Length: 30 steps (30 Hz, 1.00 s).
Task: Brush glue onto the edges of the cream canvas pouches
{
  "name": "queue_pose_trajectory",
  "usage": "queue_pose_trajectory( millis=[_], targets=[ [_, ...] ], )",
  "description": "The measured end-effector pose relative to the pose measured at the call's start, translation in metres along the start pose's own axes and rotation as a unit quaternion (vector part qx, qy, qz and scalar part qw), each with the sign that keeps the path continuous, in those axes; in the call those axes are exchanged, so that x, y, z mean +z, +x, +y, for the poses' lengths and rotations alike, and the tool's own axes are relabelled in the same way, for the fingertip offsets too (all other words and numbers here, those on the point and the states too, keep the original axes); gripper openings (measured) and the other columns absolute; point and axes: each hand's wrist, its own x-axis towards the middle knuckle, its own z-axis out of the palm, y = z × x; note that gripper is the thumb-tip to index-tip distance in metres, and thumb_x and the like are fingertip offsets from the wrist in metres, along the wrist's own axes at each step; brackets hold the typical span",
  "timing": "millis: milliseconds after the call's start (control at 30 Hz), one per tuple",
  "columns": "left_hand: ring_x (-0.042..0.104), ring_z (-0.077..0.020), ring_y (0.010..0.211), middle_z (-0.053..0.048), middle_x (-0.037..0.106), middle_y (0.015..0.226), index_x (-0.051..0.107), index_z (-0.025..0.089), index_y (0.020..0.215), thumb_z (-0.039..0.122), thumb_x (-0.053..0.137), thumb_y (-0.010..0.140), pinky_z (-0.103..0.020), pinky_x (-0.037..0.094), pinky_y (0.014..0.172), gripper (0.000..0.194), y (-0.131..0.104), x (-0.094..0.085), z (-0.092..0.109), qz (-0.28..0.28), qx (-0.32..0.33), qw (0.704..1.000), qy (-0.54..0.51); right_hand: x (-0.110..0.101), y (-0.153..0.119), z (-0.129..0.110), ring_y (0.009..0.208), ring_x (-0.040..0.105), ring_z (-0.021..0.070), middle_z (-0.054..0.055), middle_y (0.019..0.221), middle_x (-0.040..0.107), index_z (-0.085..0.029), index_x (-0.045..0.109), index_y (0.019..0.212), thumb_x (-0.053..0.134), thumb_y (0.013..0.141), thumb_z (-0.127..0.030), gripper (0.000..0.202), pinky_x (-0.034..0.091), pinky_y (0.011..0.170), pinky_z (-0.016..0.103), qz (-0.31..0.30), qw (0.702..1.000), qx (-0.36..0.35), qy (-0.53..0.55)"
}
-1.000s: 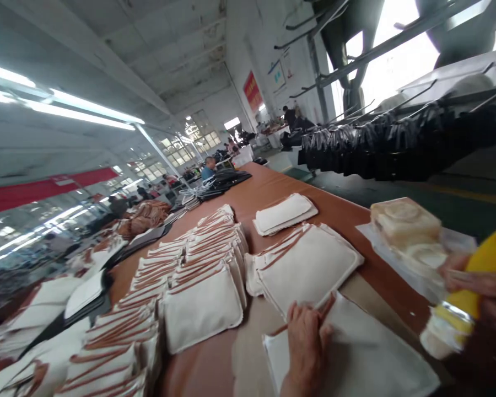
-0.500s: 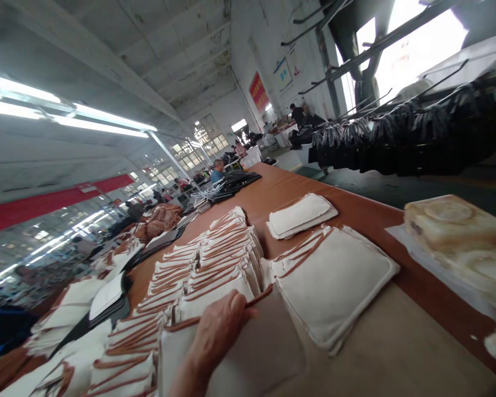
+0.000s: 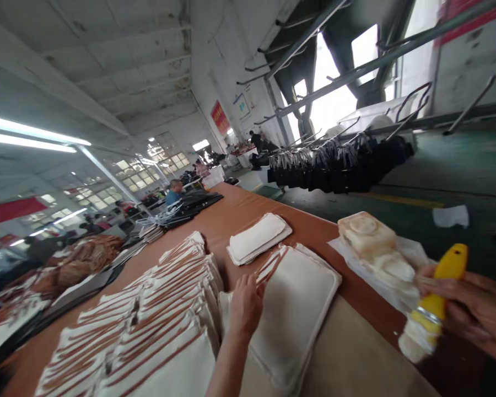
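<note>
Big and high, the room (image 3: 149, 71) has long bright lights (image 3: 28, 135) on the left and a red sign (image 3: 220, 117) on the back wall. A person in blue (image 3: 173, 196) is near the far left of a long brown worktop (image 3: 240, 201), close to some flat black things (image 3: 198, 203) at its far end. Past the right edge, black bags (image 3: 339, 168) hang on a metal rack (image 3: 357, 71), and a white scrap (image 3: 451, 216) lies on the green floor.

On the left part of the worktop, white pouches (image 3: 165, 320) with brown strips lean in two long rows. A heap of brown and white cloth (image 3: 78, 267) sits near the left edge. Just right of the rows is a pile of bigger-looking white pieces (image 3: 295, 309), partly on a tan sheet (image 3: 355, 353) that reaches toward the near edge. A small white stack (image 3: 258, 238) lies flat beyond that pile.

The person's left hand (image 3: 247, 303) is at the pile's far left corner, its fingers bent down by the brown strips. It is too hard to see if they pinch anything. The right hand (image 3: 471, 311) is closed around a yellow brush (image 3: 436, 300), with its messy white hairs pointing down, above the right edge. Near the brush, a lumpy, cream-colored block (image 3: 366, 236) sits on thin white wrap (image 3: 415, 251) by the right edge.
</note>
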Motion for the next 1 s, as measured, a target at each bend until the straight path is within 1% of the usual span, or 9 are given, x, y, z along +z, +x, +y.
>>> queue_pose_trajectory(
  millis=[133,233,333,467,600,700,833,933,1000],
  targets=[
    [0.06,-0.0217,0.097,-0.009,0.066,0.103,0.064,0.017,0.103,0.033,0.049,0.094,-0.032,0.043,0.083,0.023,0.04,0.034,0.051,-0.04,-0.057,0.997,-0.03,-0.006,-0.005,0.001,0.035,0.027,0.0064,-0.002,0.043,0.029,-0.025,0.069,0.075,0.08,0.068,-0.049,0.027,0.013,0.042,0.036,0.026,0.996,0.07,0.042],
    [0.06,-0.0228,0.1,-0.01,0.065,0.105,0.064,0.014,0.1,0.036,0.055,0.091,-0.038,0.045,0.087,0.025,0.058,0.046,0.065,-0.057,-0.121,0.99,-0.033,-0.016,-0.007,0.002,0.035,0.024,0.0063,-0.002,0.043,0.029,-0.027,0.068,0.075,0.082,0.063,-0.051,0.03,0.009,0.043,0.034,0.057,0.994,0.083,0.052],
    [0.06,-0.0219,0.099,-0.009,0.064,0.106,0.063,0.015,0.1,0.035,0.058,0.089,-0.038,0.045,0.087,0.024,0.065,0.045,0.071,-0.069,-0.146,0.985,-0.055,-0.024,-0.008,0.0,0.036,0.025,0.0071,-0.002,0.043,0.029,-0.029,0.067,0.078,0.08,0.066,-0.049,0.027,0.012,0.043,0.034,0.046,0.994,0.077,0.061],
    [0.062,-0.0245,0.093,-0.012,0.067,0.098,0.065,0.015,0.097,0.034,0.055,0.088,-0.033,0.042,0.079,0.024,0.065,0.029,0.081,-0.078,-0.135,0.98,-0.126,-0.026,-0.009,-0.008,0.037,0.025,0.0083,-0.002,0.045,0.029,-0.028,0.067,0.075,0.075,0.073,-0.048,0.022,0.015,0.045,0.035,0.026,0.996,0.066,0.058],
    [0.062,-0.0203,0.081,-0.004,0.068,0.083,0.067,0.017,0.101,0.045,0.041,0.094,-0.028,0.043,0.071,0.039,0.051,0.005,0.097,-0.114,-0.07,0.959,-0.249,-0.021,-0.013,-0.018,0.038,0.023,0.0093,-0.004,0.044,0.028,-0.027,0.067,0.075,0.072,0.079,-0.048,0.021,0.015,0.045,0.033,-0.003,0.996,0.047,0.08],
    [0.061,-0.017,0.076,-0.001,0.068,0.083,0.069,0.018,0.101,0.046,0.043,0.092,-0.024,0.044,0.067,0.039,0.027,-0.014,0.109,-0.153,-0.02,0.931,-0.33,-0.016,-0.015,-0.034,0.038,0.022,0.0093,-0.004,0.042,0.029,-0.025,0.066,0.076,0.073,0.079,-0.044,0.02,0.014,0.045,0.032,-0.007,0.993,0.032,0.112],
    [0.058,-0.0166,0.074,-0.001,0.066,0.079,0.07,0.016,0.092,0.037,0.054,0.085,-0.025,0.043,0.067,0.027,-0.008,-0.038,0.121,-0.189,-0.012,0.898,-0.396,-0.006,-0.011,-0.056,0.039,0.021,0.0085,-0.006,0.042,0.033,-0.021,0.063,0.082,0.073,0.081,-0.039,0.02,0.014,0.045,0.029,-0.026,0.992,-0.012,0.123],
    [0.058,-0.0166,0.077,0.0,0.066,0.081,0.07,0.018,0.103,0.03,0.055,0.084,-0.025,0.044,0.069,0.027,-0.027,-0.055,0.132,-0.23,-0.021,0.854,-0.467,0.007,-0.006,-0.064,0.04,0.023,0.0079,-0.008,0.043,0.034,-0.018,0.06,0.085,0.071,0.082,-0.039,0.024,0.017,0.044,0.026,-0.064,0.992,-0.057,0.095],
    [0.059,-0.0175,0.08,-0.002,0.069,0.086,0.069,0.019,0.111,0.037,0.056,0.086,-0.025,0.045,0.07,0.034,-0.037,-0.064,0.14,-0.249,-0.038,0.825,-0.506,0.016,-0.004,-0.066,0.04,0.024,0.0074,-0.009,0.044,0.034,-0.017,0.058,0.085,0.072,0.081,-0.039,0.026,0.019,0.043,0.024,-0.087,0.99,-0.083,0.076]
  ],
)
